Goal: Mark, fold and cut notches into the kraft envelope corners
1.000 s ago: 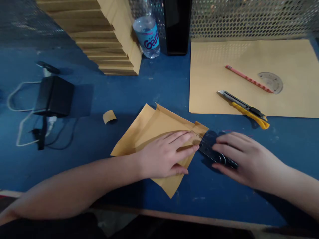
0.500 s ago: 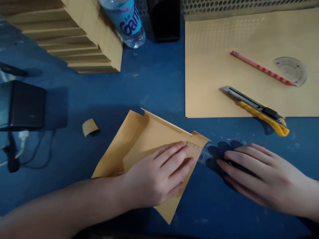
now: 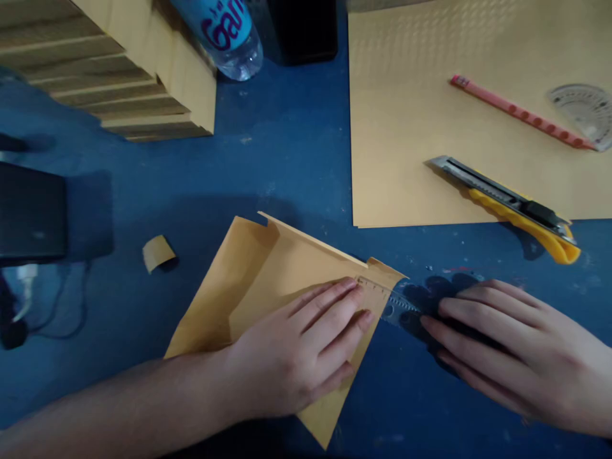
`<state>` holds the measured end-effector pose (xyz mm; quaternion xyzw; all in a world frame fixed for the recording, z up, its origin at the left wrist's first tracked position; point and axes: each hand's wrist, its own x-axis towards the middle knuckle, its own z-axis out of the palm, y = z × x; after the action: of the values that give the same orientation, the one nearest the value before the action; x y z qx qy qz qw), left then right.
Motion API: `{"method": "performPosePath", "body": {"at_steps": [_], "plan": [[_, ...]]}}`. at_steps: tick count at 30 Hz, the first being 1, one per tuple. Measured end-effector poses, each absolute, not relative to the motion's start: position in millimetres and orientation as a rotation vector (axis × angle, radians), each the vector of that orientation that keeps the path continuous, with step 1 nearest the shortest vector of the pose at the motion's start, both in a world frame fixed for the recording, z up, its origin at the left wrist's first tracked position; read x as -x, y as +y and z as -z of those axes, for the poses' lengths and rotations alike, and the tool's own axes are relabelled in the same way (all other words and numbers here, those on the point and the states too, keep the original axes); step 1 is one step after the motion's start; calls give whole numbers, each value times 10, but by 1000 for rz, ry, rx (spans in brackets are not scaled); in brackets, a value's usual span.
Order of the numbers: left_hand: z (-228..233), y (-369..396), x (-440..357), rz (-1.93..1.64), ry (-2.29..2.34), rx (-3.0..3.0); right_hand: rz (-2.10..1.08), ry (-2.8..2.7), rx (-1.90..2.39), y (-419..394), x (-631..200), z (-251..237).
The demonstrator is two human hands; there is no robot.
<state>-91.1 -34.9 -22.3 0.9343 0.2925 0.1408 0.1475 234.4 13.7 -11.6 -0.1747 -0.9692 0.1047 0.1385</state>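
Observation:
A folded tan paper piece, shaped like an envelope (image 3: 253,268), lies at an angle on the blue table, with raised flaps along its upper edge. My left hand (image 3: 306,347) rests flat on it, fingers stretched out, the fingertips at the end of a clear plastic ruler (image 3: 399,305). That ruler lies across the paper's right corner and reaches out over the table. Its other end runs under my right hand (image 3: 516,350), whose bent fingers grip it. The thumb of my right hand and most of the ruler's far part are hidden.
A yellow box cutter (image 3: 516,210), blade out, overlaps a tan paper sheet (image 3: 396,127) bearing a pink pencil (image 3: 521,113) and a protractor (image 3: 586,115). Around the left stand stacked tan folded pieces (image 3: 186,83), a water bottle (image 3: 234,44), a black box (image 3: 31,213) and a paper scrap (image 3: 159,253).
The camera view has shifted a little, so the left-side objects sit further left and the perforated panel is nearly out of view. Both hands keep their places on the paper and ruler.

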Motion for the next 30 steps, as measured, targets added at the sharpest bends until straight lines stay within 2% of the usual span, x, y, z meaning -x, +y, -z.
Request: {"method": "performPosePath", "body": {"at_steps": [30], "plan": [[206,-341,898,-396,857,-2690,-466,-2730,567,136,-2308,120]]}}
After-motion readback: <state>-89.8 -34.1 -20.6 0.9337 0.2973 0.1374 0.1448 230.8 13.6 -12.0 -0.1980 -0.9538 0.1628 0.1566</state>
